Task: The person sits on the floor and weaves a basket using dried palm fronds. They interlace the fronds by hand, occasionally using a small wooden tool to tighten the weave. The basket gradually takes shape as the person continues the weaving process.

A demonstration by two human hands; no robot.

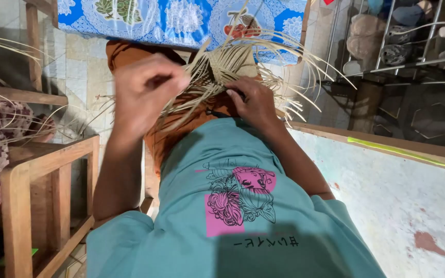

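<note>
The half-woven piece of pale, flat straw strips lies on the person's orange-clad lap; the left hand, blurred, is closed in a fist around several strips; the right hand presses curled fingers onto the weave; a hard tug could snap a strip or loosen the plaiting.

Head-worn view, steeply down, close

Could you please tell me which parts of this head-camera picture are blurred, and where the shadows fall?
Head view: the left hand is smeared by motion blur; the right hand and the woven straw strips are fairly sharp. A dark shadow lies across the shirt at the bottom, and the shelf at upper right sits in dim light.
</note>
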